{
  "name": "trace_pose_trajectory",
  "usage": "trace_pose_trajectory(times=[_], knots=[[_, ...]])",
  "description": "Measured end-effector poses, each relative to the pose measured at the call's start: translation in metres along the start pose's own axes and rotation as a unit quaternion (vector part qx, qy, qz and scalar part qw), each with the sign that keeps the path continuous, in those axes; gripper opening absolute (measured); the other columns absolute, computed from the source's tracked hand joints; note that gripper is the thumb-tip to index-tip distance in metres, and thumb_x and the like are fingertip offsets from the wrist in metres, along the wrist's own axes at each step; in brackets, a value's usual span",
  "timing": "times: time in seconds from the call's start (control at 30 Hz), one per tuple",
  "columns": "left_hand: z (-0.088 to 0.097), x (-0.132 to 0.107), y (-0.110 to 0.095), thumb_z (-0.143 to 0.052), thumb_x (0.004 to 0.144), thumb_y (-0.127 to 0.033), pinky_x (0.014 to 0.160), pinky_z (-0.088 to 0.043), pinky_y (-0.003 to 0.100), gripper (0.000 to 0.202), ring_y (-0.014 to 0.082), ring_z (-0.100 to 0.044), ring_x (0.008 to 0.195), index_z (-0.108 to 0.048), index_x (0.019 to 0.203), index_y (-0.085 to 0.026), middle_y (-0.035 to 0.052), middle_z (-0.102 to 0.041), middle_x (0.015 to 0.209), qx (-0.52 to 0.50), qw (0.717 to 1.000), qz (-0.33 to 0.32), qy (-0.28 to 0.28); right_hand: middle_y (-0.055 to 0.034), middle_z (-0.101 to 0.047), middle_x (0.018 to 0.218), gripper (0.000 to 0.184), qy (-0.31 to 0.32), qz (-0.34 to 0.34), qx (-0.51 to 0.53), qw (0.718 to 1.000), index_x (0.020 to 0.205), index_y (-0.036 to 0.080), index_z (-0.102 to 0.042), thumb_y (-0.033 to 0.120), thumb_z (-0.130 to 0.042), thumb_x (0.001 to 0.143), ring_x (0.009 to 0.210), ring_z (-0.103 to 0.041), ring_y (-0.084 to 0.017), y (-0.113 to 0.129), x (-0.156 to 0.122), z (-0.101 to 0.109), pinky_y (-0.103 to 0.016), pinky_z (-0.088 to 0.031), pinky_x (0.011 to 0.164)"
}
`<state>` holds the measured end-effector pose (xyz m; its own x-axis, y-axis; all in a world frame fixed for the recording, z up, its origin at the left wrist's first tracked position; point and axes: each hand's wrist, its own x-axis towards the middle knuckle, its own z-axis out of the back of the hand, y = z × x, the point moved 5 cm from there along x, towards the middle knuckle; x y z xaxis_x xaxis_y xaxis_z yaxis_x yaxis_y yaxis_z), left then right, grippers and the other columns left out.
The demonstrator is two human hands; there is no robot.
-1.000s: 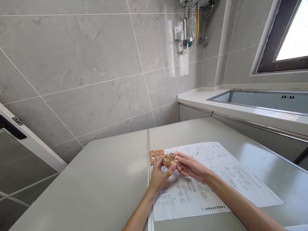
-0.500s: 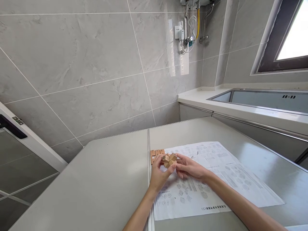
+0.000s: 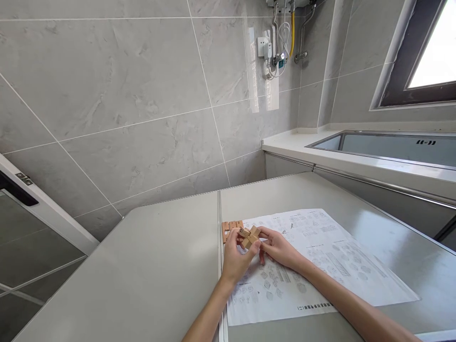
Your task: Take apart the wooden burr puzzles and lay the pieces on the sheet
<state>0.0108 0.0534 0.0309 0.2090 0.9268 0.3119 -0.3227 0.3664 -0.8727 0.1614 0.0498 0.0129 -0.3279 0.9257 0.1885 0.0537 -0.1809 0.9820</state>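
Above the white printed instruction sheet [image 3: 320, 256] on the grey table [image 3: 149, 266], both hands pinch a small interlocked wooden block puzzle [image 3: 248, 236] — left hand [image 3: 235, 256] fingers curled round it, right hand [image 3: 280, 248] gripping its side — loose notched wooden pieces [image 3: 230, 227] just behind.

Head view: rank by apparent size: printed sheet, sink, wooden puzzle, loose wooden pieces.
1. printed sheet
2. sink, farther off and cropped by the frame edge, so unsure
3. wooden puzzle and loose wooden pieces look alike; both partly hidden
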Motion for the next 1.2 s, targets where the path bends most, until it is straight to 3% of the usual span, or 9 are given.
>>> trace_pose_trajectory(times=[0.2,0.4,0.57,0.77,0.93,1.2], knots=[[-0.002,0.0,0.009,-0.069,0.091,-0.054,0.076,-0.048,0.033,0.034,0.0205,-0.06,0.087,-0.058,0.094,-0.023,0.004,-0.063,0.096,-0.008,0.999,0.032,0.004,-0.0055,-0.076,0.114,0.029,-0.023,0.006,-0.046,0.999,0.106,0.025,-0.063,0.052,-0.057,0.098,0.051,-0.069,-0.018,-0.006,0.0,-0.002,-0.034,-0.05,0.056],[-0.001,0.001,0.006,-0.072,0.088,-0.056,0.073,-0.047,0.033,0.036,0.0215,-0.06,0.086,-0.058,0.09,-0.023,0.0043,-0.063,0.093,-0.001,0.999,0.035,-0.012,-0.0039,-0.075,0.111,0.022,-0.027,0.006,-0.052,0.998,0.108,0.026,-0.063,0.044,-0.054,0.098,0.051,-0.067,-0.017,-0.01,0.0,-0.001,-0.035,-0.051,0.059],[-0.001,0.001,0.008,-0.072,0.087,-0.058,0.073,-0.048,0.033,0.038,0.0216,-0.062,0.085,-0.062,0.091,-0.022,0.0055,-0.067,0.092,-0.006,0.999,0.05,-0.017,-0.0059,-0.073,0.11,0.025,-0.026,0.001,-0.045,0.999,0.111,0.025,-0.059,0.046,-0.054,0.099,0.053,-0.065,-0.015,-0.01,0.0,-0.002,-0.036,-0.052,0.06],[-0.002,0.001,0.012,-0.064,0.093,-0.063,0.083,-0.051,0.035,0.044,0.0239,-0.067,0.093,-0.068,0.099,-0.02,0.0085,-0.074,0.101,-0.082,0.993,0.088,0.001,-0.0071,-0.064,0.123,0.06,-0.06,0.017,-0.088,0.994,0.141,0.031,-0.043,0.042,-0.07,0.088,0.058,-0.061,-0.012,-0.008,-0.003,0.001,-0.032,-0.05,0.057],[-0.005,0.001,0.014,-0.059,0.096,-0.064,0.084,-0.051,0.035,0.045,0.0241,-0.066,0.097,-0.067,0.102,-0.02,0.009,-0.073,0.105,-0.096,0.991,0.09,0.024,-0.0057,-0.06,0.126,0.084,-0.079,0.031,-0.109,0.99,0.149,0.036,-0.032,0.038,-0.079,0.079,0.059,-0.058,-0.011,-0.01,-0.004,0.001,-0.033,-0.051,0.059],[-0.01,-0.001,0.012,-0.062,0.094,-0.062,0.079,-0.049,0.032,0.042,0.0204,-0.062,0.087,-0.064,0.098,-0.021,0.0053,-0.068,0.096,-0.073,0.994,0.07,0.045,0.0028,-0.064,0.08,0.056,-0.087,0.068,-0.239,0.965,0.131,0.029,-0.05,0.025,-0.072,0.08,0.059,-0.056,-0.017,-0.011,-0.005,0.0,-0.033,-0.046,0.06]])
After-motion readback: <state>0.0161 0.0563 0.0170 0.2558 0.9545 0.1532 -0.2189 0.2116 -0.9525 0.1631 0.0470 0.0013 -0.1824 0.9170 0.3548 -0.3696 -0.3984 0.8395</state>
